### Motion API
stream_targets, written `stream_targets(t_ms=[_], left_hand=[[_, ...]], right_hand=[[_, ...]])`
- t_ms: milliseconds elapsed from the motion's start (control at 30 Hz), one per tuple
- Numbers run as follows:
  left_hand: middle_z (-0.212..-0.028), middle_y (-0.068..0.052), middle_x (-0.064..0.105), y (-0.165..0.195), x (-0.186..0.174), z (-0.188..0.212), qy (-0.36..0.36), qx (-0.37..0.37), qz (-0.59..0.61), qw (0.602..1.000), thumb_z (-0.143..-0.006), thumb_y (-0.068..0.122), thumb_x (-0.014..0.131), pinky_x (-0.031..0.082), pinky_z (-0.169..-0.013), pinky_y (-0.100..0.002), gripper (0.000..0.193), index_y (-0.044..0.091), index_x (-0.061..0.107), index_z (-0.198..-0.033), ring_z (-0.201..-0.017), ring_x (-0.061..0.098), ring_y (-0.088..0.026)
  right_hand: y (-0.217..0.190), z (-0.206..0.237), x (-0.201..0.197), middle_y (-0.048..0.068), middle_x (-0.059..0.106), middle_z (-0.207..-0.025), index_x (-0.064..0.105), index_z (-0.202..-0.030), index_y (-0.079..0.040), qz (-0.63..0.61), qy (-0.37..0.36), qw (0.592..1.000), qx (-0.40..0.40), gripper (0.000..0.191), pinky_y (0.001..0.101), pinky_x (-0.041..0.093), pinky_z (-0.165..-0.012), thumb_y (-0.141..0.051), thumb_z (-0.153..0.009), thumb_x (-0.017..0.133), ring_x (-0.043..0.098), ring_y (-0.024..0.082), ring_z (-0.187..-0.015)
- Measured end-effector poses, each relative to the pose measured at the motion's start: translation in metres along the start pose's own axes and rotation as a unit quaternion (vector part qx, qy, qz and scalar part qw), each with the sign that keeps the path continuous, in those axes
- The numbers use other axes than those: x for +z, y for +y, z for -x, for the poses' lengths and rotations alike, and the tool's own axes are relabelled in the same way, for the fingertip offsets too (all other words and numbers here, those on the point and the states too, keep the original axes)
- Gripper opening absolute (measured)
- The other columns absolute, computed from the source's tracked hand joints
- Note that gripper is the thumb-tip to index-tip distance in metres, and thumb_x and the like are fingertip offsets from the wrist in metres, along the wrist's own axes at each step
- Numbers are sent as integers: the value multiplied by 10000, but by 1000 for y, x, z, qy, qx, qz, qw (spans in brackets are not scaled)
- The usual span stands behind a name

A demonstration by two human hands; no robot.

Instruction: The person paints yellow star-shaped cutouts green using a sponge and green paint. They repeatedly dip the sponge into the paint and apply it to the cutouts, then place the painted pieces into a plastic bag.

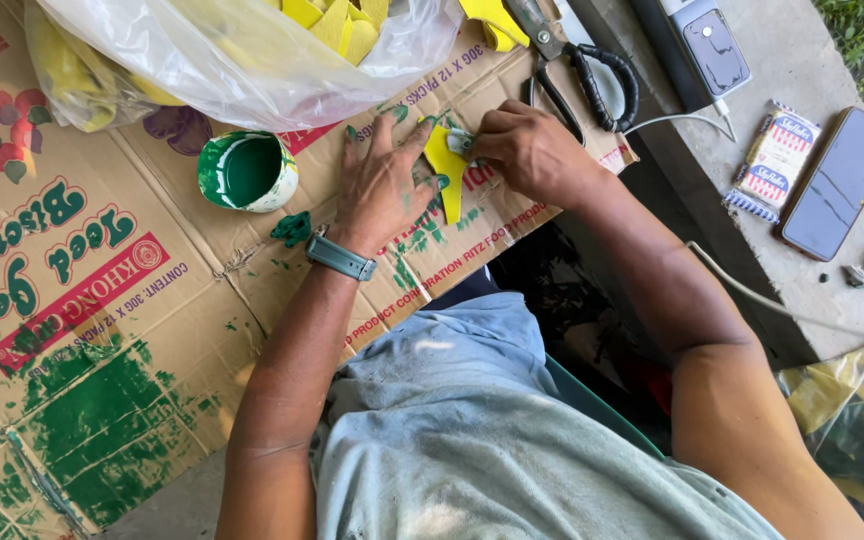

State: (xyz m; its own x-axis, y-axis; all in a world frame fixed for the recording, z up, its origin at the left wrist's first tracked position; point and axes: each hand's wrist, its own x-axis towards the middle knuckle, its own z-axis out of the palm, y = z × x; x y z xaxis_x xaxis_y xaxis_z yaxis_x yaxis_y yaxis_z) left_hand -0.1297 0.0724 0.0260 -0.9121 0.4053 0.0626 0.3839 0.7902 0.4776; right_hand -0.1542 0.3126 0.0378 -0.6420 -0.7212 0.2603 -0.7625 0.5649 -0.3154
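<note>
My left hand (pixel 382 185), smeared with green paint and wearing a grey wristband, presses flat on a yellow cut-out shape (pixel 446 170) lying on the flattened cardboard box (pixel 102 300). My right hand (pixel 527 150) is closed on a small pale, green-stained piece held against the top of the yellow shape; what it is cannot be made out. A small cup of green paint (pixel 247 172) stands just left of my left hand.
A clear plastic bag (pixel 242 55) of yellow cut-outs lies at the top. Black-handled shears (pixel 577 70) rest beside my right hand. On the concrete ledge to the right lie a power bank (pixel 707 45), a small packet (pixel 774 160) and a phone (pixel 840 182).
</note>
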Motion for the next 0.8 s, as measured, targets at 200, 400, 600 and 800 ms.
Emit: stream_targets(t_ms=[200, 400, 600, 800], left_hand=[[-1453, -211, 427, -3, 2, 0, -35, -12, -12, 999, -829, 308, 804, 266, -1141, -676, 750, 135, 519, -1501, -1329, 498, -387], [-1453, -220, 419, -6, 6, 5, -3, 8, -6, 1000, -810, 325, 814, 247, -1117, -688, 735, 154, 541, -1470, -1328, 488, -401], [-1442, -218, 435, -14, 14, 4, -8, 6, -3, 1000, -844, 286, 773, 241, -1131, -695, 687, 134, 542, -1473, -1323, 485, -392], [-1459, -219, 447, -18, 12, 8, -3, 22, -1, 1000, -919, 215, 678, 292, -1139, -644, 571, 148, 580, -1478, -1328, 483, -432]], right_hand=[[3, -11, 14, 71, 681, -1004, 752, -1045, -69, 24, -9, 999, -25, 169, 375, 532, -901, -90, -891, 685, 608, 237, -969], [-14, 47, -44, 85, 708, -1065, 781, -1098, -80, -67, 24, 990, 121, 172, 365, 571, -839, -73, -935, 725, 691, 212, -946], [-24, -11, -9, 91, 725, -1073, 797, -1098, -71, -74, 76, 991, 83, 182, 394, 565, -807, -38, -932, 727, 694, 284, -967], [-33, -2, 21, 84, 691, -1020, 752, -997, -56, -5, 5, 1000, 8, 111, 386, 533, -906, -153, -957, 716, 623, 310, -1032]])
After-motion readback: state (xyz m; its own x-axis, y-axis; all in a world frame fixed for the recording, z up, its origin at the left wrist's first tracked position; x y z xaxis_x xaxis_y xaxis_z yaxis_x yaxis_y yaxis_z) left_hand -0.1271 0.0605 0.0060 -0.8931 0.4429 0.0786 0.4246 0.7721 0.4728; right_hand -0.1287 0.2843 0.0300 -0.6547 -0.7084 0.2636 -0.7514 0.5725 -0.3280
